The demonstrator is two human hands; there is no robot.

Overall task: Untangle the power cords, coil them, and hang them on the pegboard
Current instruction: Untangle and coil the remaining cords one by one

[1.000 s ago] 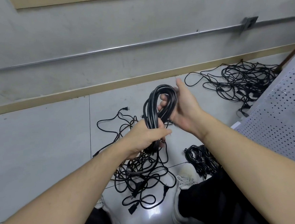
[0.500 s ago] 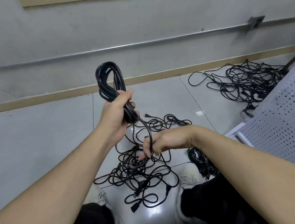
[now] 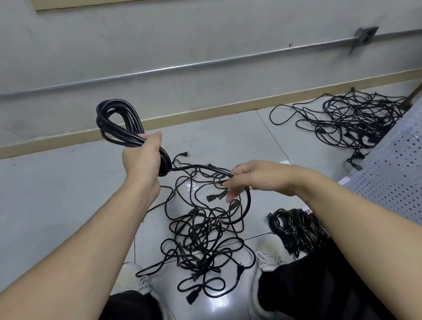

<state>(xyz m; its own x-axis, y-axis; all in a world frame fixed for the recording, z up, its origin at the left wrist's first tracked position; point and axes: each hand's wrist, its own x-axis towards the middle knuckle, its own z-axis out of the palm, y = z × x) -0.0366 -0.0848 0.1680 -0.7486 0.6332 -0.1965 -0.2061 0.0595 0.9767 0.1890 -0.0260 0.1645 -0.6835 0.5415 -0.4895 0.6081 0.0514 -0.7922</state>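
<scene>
My left hand (image 3: 143, 160) grips a coiled black power cord (image 3: 119, 125), its loops standing up above the fist. The coil's loose tail (image 3: 198, 166) runs right from the fist to my right hand (image 3: 259, 178), which pinches it between thumb and fingertips. Below both hands a tangle of black cords (image 3: 201, 239) with several plugs lies on the floor between my feet. The white pegboard (image 3: 405, 169) leans in at the right edge.
A second tangled heap of black cords (image 3: 348, 121) lies at the far right by the wall. A small pile of coiled cords (image 3: 293, 226) sits beside my right shoe (image 3: 265, 259). A metal conduit (image 3: 172, 68) runs along the grey wall. My left shoe (image 3: 136, 282) stands on the tiled floor.
My left hand took the coil from between both hands, lifted it left, then lowered it a little. My right hand let go of the loops and now pinches the tail, drawing it rightward.
</scene>
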